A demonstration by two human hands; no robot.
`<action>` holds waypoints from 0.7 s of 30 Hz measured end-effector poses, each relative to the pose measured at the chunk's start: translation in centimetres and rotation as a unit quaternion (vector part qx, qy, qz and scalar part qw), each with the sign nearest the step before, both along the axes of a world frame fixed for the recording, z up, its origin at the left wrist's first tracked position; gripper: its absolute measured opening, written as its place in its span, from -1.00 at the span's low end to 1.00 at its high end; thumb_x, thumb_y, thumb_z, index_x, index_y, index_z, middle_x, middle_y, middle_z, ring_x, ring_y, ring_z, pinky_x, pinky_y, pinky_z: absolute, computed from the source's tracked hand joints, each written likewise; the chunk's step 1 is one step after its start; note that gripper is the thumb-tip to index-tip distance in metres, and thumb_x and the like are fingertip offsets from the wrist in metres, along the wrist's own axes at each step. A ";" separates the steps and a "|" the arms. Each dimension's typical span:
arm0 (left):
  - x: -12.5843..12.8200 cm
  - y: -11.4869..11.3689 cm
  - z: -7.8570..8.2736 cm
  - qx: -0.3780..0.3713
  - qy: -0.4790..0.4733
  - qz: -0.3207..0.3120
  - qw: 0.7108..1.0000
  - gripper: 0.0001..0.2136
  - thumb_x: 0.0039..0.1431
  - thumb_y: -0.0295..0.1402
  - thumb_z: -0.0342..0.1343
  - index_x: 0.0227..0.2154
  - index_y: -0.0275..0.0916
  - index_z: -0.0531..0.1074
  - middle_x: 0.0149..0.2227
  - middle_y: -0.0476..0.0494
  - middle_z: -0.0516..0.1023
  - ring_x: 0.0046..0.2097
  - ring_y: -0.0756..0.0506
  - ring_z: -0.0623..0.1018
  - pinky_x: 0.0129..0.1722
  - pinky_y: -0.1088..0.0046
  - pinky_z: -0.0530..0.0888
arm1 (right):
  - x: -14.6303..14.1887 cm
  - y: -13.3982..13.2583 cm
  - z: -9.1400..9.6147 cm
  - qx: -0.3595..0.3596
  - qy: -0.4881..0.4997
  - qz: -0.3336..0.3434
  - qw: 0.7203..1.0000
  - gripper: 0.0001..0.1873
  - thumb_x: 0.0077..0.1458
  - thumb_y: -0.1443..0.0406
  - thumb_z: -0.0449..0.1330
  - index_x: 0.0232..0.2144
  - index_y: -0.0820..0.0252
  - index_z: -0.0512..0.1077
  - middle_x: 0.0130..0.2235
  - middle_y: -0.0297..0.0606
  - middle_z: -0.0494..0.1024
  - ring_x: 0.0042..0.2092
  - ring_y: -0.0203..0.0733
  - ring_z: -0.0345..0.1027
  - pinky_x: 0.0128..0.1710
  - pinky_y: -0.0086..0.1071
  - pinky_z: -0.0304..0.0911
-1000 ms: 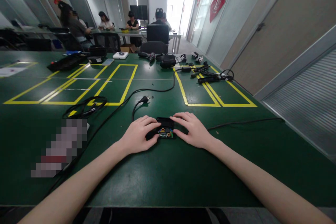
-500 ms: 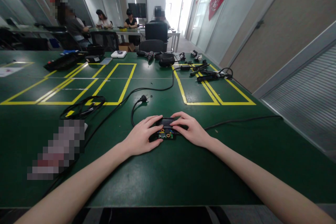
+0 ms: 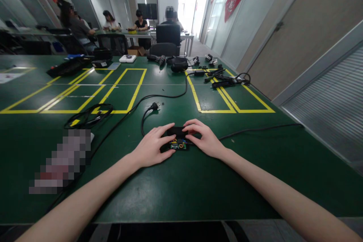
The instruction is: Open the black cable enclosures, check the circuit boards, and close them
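Between my hands a small black plastic cover stands just behind an exposed circuit board with copper-wound coils. My left hand grips the cover's left end with its fingers, while its thumb rests by the board's lower left corner. At the other end, my right hand pinches the cover's right edge between thumb and fingers. A black cable runs from the board's right side. Another lead with a black plug emerges from behind my left hand.
A coiled cable and a blurred-out item lie on the left of the green table. Toward the back are a power drill, a black pouch and tangled cables. Several people sit beyond.
The black cover has tilted, and its face now looks darker, with the rim less visible. Both hands stay almost in place, with a slight shift of the right fingers.
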State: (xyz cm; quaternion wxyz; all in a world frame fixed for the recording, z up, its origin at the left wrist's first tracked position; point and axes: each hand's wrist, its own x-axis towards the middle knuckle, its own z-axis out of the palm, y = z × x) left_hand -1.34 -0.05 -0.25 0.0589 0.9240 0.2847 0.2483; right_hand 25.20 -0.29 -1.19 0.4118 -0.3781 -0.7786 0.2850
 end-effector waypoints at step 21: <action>-0.1 -0.2 0.2 -0.007 -0.006 0.000 1.000 -0.69 0.25 -0.32 0.29 0.04 -0.23 0.58 0.39 -0.41 0.32 0.22 -0.37 0.53 0.16 -0.07 0.55 | 0.2 0.0 0.1 -0.050 0.017 0.005 0.999 -0.63 0.18 0.39 0.24 0.05 0.12 0.56 -0.12 -0.20 0.62 -0.18 -0.17 0.56 -0.07 -0.20 0.58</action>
